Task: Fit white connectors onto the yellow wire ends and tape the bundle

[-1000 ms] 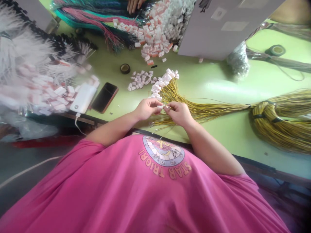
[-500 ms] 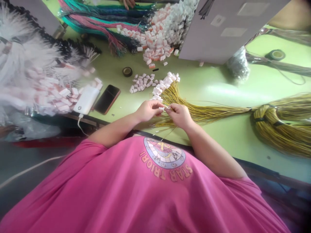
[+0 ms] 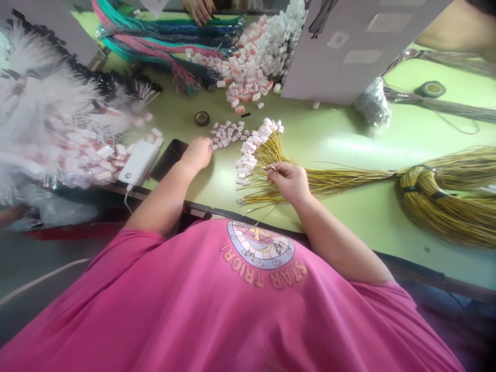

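Observation:
My left hand [image 3: 197, 154] is at the left edge of a scatter of small white connector housings [image 3: 228, 133]. Its fingers are bunched downward, and whatever lies between the fingertips is hidden. My right hand [image 3: 290, 181] pinches a thin yellow wire near its metal end [image 3: 270, 167], raised over the wire bundle. The bundle of yellow and dark wires [image 3: 341, 178] fans out to the left. Many wires in its upper part end in white housings [image 3: 256, 140]; several lower ones show bare metal ends [image 3: 241, 200].
A phone [image 3: 168, 157] lies partly under my left forearm, beside a white power bank [image 3: 138, 161]. Tape [image 3: 202, 119] sits behind the loose housings. A coiled wire bundle [image 3: 420, 191] lies right; a grey panel [image 3: 341, 57] stands behind. Another person's hand [image 3: 199, 10] is at the far side.
My left hand has left the right hand and moved left to the loose housings. A housing near the fingers now sits in the fanned row. My right hand stays nearly in place.

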`<state>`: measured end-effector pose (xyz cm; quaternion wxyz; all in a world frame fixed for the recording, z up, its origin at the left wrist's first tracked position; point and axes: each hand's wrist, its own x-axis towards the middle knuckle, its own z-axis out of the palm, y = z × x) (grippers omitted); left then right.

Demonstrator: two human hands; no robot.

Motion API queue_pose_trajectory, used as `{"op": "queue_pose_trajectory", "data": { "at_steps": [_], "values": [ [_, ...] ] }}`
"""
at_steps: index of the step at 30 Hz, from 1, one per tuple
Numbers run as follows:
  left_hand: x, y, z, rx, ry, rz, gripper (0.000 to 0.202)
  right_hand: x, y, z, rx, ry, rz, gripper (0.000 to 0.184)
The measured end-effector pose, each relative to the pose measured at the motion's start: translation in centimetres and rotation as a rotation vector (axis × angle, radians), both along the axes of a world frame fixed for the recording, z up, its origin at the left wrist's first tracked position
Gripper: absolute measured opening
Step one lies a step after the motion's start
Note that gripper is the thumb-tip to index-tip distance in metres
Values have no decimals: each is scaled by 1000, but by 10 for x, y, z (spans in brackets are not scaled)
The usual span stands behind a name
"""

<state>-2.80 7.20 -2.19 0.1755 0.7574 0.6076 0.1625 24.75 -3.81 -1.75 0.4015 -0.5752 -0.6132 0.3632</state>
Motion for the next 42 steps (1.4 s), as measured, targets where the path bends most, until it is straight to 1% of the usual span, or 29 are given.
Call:
{"op": "queue_pose_trajectory", "data": {
  "at_steps": [1,3,5,7,8,10,12,14,16,18,22,27,30,35,38,42],
  "values": [
    [4,-4,3,-19,-84,-10,9,0,-1,2,-2,-12,2,25],
    [16,-17,14,-121,-286,-32,12,-1,-1,5,-12,-33,-2,26],
    [34,-34,25,-282,-521,-78,14,-1,-2,7,-15,-52,0,25],
    [55,-52,31,-452,-728,-134,13,-2,-2,8,-12,-69,17,24],
    [65,-59,32,-536,-820,-150,13,-2,-2,9,-6,-79,29,24],
    [81,-69,29,-671,-974,-128,11,-3,-3,10,11,-111,42,25],
    [90,-73,24,-766,-1079,-63,12,-3,-3,11,29,-153,41,25],
    [93,-73,19,-824,-1143,-12,14,-3,-4,10,51,-185,37,25],
    [93,-72,16,-852,-1183,-5,18,-3,-4,9,78,-206,38,23],
    [93,-72,15,-844,-1207,-2,20,-3,-4,6,110,-228,45,21],
    [94,-73,11,-812,-1208,25,18,-2,-3,2,157,-258,54,18],
    [94,-72,8,-796,-1205,24,17,-3,-4,3,174,-265,74,18],
    [95,-74,9,-762,-1183,28,17,-4,-4,2,165,-279,92,18],
    [100,-79,12,-664,-1095,-10,13,-5,-5,1,129,-288,110,16],
    [101,-80,12,-658,-1101,21,11,-4,-3,2,82,-274,113,17],
    [100,-79,12,-681,-1100,73,14,-2,0,5,3,-241,69,19]
  ]
}}
